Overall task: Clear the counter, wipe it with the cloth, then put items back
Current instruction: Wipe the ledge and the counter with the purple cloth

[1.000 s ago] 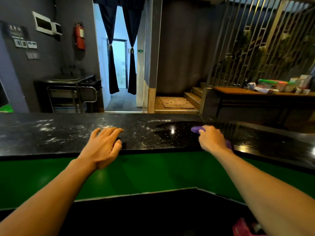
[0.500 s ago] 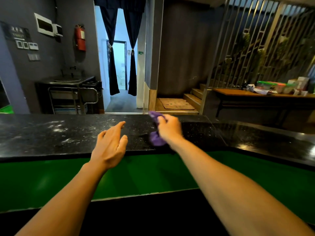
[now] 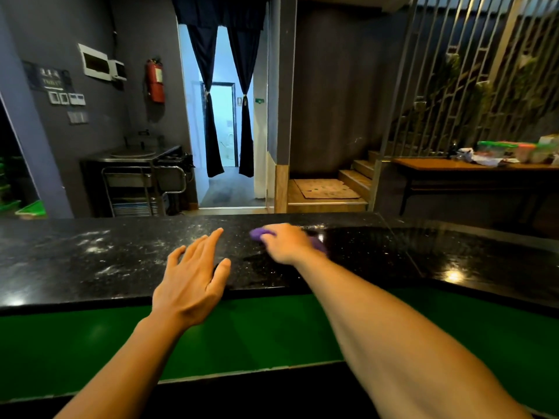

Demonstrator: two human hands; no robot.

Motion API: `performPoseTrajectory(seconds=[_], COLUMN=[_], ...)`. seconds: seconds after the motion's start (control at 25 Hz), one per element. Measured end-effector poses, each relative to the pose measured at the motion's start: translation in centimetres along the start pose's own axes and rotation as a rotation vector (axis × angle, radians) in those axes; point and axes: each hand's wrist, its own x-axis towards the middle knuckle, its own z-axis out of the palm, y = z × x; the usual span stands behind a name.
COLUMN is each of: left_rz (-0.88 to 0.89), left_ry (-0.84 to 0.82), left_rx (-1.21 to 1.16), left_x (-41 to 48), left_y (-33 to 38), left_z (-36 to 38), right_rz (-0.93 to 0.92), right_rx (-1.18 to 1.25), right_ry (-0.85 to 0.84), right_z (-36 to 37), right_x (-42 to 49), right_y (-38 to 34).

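Observation:
A black speckled stone counter (image 3: 90, 261) runs across the view, dusty with white smears on its left part and glossy on its right. My right hand (image 3: 287, 243) presses a purple cloth (image 3: 258, 234) flat on the counter near the middle, far side. The cloth shows at my fingertips and behind the wrist. My left hand (image 3: 193, 276) hovers open at the counter's near edge, fingers spread, holding nothing, just left of the right hand.
A green panel (image 3: 242, 331) fronts the counter below its near edge. Beyond the counter stand a metal trolley (image 3: 136, 179) at the left, a curtained doorway (image 3: 227, 116), wooden steps (image 3: 326, 192), and a wooden table (image 3: 472, 170) with containers at the right.
My right hand swept the cloth from the right side leftward to the middle, then shifted slightly right and farther. My left hand lifted off the counter edge and spread open.

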Motion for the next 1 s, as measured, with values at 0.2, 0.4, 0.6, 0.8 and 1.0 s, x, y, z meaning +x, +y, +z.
performPoseTrajectory(seconds=[0.2,0.4,0.6,0.8,1.0], left_rz=[-0.006,0.029,0.183,0.136,0.122], left_ry=[0.097,-0.047,-0.215,-0.235,-0.146], left_rx=[0.003,-0.023,-0.047,-0.135,-0.167], left_x=[-0.3,1.1,5.6,7.6,7.1], left_y=[0.2,3.1,11.3,13.3,13.1], left_z=[-0.1,-0.1,3.5,6.7,6.5], right_rz=[-0.305,0.047,0.513,0.792,0.427], right_rx=[0.348,0.476,0.055,-0.193,-0.087], right_ry=[-0.037,0.322,0.573,0.418,0.198], right_z=[2.3,-6.2,-14.7,-15.9,-10.3], right_x=[-2.2,-1.0,-3.7,-1.9,4.6], right_y=[-5.3,3.9,17.5,25.6,16.9])
